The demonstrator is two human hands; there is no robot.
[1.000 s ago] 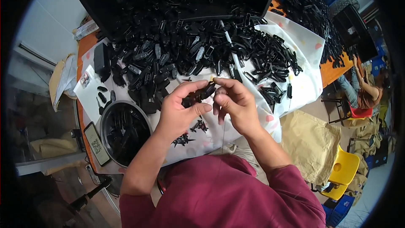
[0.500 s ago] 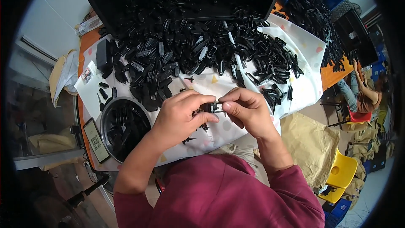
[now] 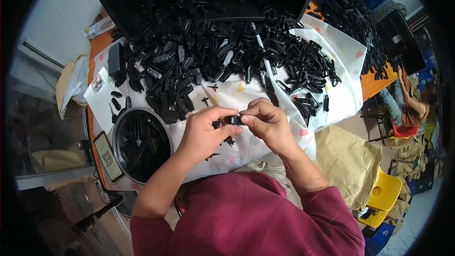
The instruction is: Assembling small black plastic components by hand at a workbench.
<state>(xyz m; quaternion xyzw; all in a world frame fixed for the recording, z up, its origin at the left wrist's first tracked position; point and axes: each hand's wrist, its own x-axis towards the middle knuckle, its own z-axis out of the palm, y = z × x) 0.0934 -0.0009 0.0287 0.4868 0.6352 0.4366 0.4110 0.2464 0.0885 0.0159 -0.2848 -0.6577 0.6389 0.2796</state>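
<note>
Between my fingertips, over the front of the table, is a small black plastic part [image 3: 234,120]. My left hand [image 3: 206,130] grips its left end between thumb and forefinger. The thumb and fingers of my right hand [image 3: 268,124] pinch its right end. How the part is built is mostly hidden by the fingers. Below and behind the hands, a few small dark pieces [image 3: 229,141] lie on the white patterned cloth [image 3: 246,151]. A large heap of black plastic parts [image 3: 213,57] spreads over the cloth beyond both hands.
A round dark bowl [image 3: 117,161] with black pieces stands at the left, beside a phone [image 3: 108,156]. A big black bin [image 3: 303,0] tips its parts onto the table's far side. At the right are a yellow chair [image 3: 385,190], brown paper [image 3: 350,170] and a seated person [image 3: 412,106].
My right hand has moved slightly left, closer to my left hand. The gap between my fingertips is smaller, and less of the black part shows.
</note>
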